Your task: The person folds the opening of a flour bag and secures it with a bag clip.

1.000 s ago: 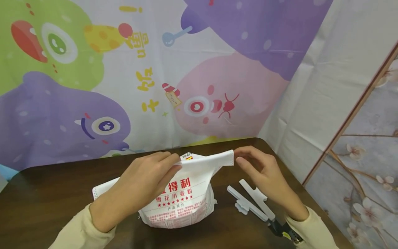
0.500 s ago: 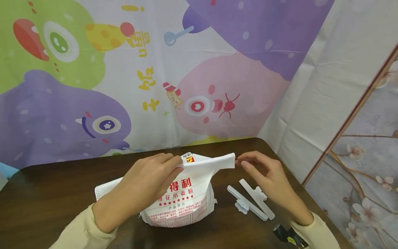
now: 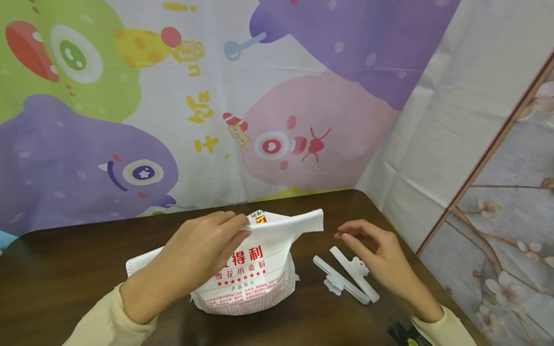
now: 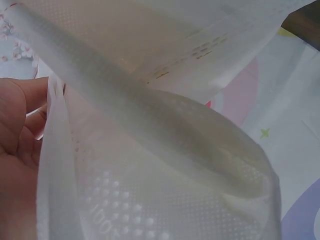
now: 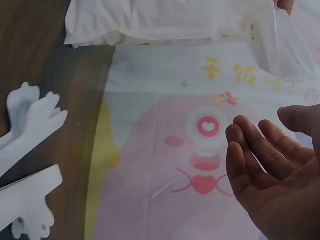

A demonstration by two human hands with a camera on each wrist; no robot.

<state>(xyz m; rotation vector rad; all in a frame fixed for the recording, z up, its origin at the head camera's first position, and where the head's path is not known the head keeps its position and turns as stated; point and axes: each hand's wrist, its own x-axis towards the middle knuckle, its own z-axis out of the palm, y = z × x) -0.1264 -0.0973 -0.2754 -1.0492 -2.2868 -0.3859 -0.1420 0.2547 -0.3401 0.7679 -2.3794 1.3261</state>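
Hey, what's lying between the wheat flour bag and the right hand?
Two white sealing clips lie on the brown table between the wheat flour bag and the right hand, as the head view shows.

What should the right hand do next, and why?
Probably the right hand should pick up one of the white clips: it is empty and near them, the left hand holds the white bag by its folded top, and no clip shows there.

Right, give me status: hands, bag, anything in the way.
Left hand grips bag by its rolled top. Right hand empty, beside two white clips. Nothing seen blocking them.
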